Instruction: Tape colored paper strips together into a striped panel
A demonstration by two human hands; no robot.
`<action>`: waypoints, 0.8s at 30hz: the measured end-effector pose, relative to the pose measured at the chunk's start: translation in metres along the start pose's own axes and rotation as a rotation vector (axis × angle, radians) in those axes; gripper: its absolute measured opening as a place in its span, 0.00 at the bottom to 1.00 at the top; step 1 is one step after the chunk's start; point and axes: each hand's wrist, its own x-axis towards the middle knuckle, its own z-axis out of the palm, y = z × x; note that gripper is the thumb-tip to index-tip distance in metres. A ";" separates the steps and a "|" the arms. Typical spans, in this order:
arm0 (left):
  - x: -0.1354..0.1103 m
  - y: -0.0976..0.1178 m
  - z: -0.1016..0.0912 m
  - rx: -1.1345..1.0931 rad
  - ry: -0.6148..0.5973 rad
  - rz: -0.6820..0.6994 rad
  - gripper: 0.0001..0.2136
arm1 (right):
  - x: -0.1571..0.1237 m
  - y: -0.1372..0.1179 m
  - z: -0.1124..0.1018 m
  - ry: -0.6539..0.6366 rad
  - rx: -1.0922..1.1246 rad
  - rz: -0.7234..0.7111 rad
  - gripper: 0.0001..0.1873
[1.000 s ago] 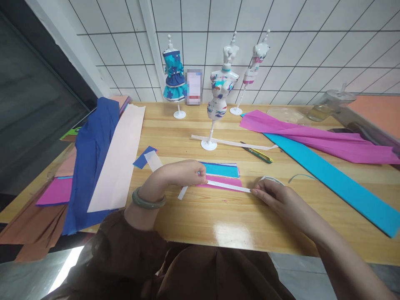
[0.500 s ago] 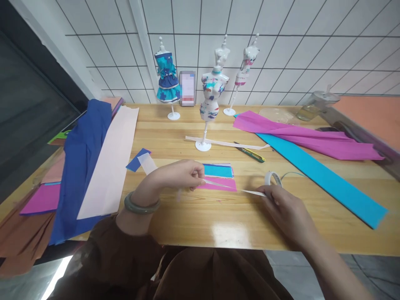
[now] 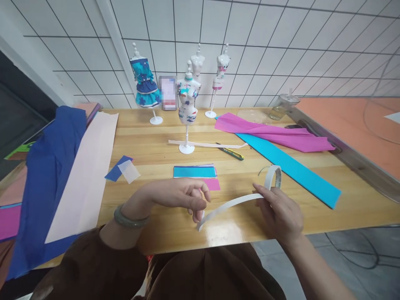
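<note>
While right hand [image 3: 283,216] grips tape roll [image 3: 268,179] centre-right, strip [image 3: 233,203] slants down-left toward left hand [image 3: 175,195], fingers half-curled, contact unclear.

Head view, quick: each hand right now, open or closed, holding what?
Left hand: loosely curled by the white strip; whether it grips cannot be told.
Right hand: closed, holding the tape roll.

Bright, fairly even light; white glare patch on the table [image 3: 222,236] near its front edge, dark sleeve [image 3: 93,266] losing detail. Wide-angle distortion slants lines on the tiled wall [image 3: 256,37] (worst toward the corners). Phone screen [image 3: 168,92] is pixelated, fine detail soft overall.
</note>
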 end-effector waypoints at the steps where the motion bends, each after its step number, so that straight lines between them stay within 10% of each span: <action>1: 0.002 -0.001 0.002 -0.009 -0.011 -0.018 0.21 | 0.001 -0.001 0.000 0.014 0.014 -0.024 0.16; 14: 0.015 -0.007 0.012 0.239 -0.088 0.038 0.09 | 0.000 0.002 0.004 0.081 0.042 0.026 0.16; 24: 0.024 -0.015 0.014 0.400 0.025 0.220 0.11 | -0.007 0.005 0.020 0.200 0.189 0.275 0.34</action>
